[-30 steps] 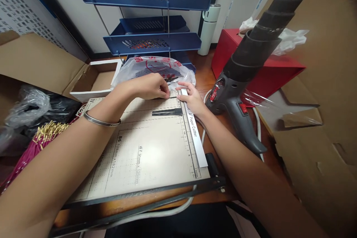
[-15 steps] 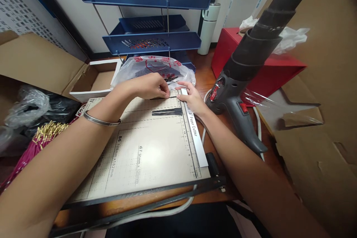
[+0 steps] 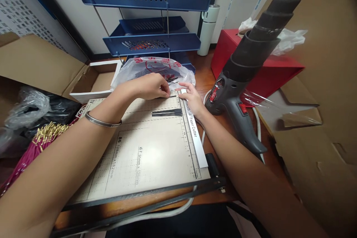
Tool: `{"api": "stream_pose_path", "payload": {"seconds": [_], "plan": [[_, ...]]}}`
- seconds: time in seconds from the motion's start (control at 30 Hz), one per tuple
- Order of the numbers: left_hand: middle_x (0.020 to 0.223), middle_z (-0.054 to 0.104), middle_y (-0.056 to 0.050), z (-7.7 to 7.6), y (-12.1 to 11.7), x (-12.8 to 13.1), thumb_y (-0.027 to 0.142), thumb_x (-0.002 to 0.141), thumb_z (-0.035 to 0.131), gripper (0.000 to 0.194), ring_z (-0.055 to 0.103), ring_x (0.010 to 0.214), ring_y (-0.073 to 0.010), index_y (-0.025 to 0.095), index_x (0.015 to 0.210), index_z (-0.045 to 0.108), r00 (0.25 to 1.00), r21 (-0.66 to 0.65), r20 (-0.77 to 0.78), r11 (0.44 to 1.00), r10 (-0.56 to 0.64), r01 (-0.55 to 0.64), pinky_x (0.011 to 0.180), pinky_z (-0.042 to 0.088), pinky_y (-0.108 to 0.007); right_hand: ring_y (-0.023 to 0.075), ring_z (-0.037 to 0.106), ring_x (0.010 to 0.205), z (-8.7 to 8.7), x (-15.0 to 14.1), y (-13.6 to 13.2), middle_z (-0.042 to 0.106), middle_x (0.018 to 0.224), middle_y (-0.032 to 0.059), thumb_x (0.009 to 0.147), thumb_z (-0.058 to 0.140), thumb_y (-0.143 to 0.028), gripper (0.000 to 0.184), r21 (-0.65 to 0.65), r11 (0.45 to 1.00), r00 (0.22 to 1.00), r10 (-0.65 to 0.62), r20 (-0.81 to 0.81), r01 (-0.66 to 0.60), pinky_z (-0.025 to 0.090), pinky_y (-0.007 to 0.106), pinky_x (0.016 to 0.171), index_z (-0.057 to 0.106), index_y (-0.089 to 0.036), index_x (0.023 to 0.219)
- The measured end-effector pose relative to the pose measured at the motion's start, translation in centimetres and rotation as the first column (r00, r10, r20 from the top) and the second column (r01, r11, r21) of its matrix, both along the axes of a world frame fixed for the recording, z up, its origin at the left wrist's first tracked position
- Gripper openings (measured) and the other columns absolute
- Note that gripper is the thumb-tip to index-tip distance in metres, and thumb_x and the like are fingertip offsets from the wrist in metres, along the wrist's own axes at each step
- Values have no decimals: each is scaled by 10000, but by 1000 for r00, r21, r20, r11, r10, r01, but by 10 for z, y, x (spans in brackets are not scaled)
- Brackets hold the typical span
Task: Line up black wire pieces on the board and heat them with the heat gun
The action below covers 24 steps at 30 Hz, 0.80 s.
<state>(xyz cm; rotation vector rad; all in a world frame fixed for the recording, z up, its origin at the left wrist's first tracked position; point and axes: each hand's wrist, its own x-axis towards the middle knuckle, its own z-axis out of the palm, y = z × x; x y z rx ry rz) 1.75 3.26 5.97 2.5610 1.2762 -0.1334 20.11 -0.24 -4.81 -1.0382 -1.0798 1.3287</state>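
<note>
My left hand is closed in a pinch over the far part of a paper cutter board. A thin dark stick-like piece pokes out from its fingertips toward the cutter's right edge; most of it is hidden by the hand. My right hand rests at the far end of the white cutter rail, fingers apart, its thumb close to the tip of that piece. Nearer to me, several thin black pieces lie side by side on the board, their right ends thicker and lined up near the ruler.
Behind the cutter lies a clear plastic bag with dark pieces at its mouth, below blue tray shelves. A heat gun stands upright at right, before a red box. Magenta cords with gold tips lie left.
Both hands stay almost in place. The right thumb sits slightly farther from the dark piece's tip, and less of that piece shows beneath the left hand. The row of black pieces is unmoved.
</note>
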Motion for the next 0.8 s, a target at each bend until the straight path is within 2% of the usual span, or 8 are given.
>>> {"api": "stream_pose_path", "payload": {"seconds": [0.33, 0.8], "plan": [[949, 811, -38, 0, 0, 3, 346, 911, 645, 263, 676, 815, -177, 197, 1007, 838, 999, -1, -16, 999, 47, -47, 763, 432, -264, 194, 620, 923, 5, -2, 0, 649, 1016, -8, 666, 695, -226, 483, -48, 999, 999, 7, 33, -6, 490, 426, 1009, 557, -257, 1128], [890, 806, -32, -4, 5, -2, 376, 882, 633, 283, 663, 759, -164, 198, 973, 833, 1000, 19, 25, 1000, -1, 0, 717, 428, -255, 193, 651, 925, 7, -2, 2, 674, 997, -12, 723, 699, -186, 420, -66, 998, 999, 0, 51, 3, 510, 437, 1032, 584, -254, 1121]]}}
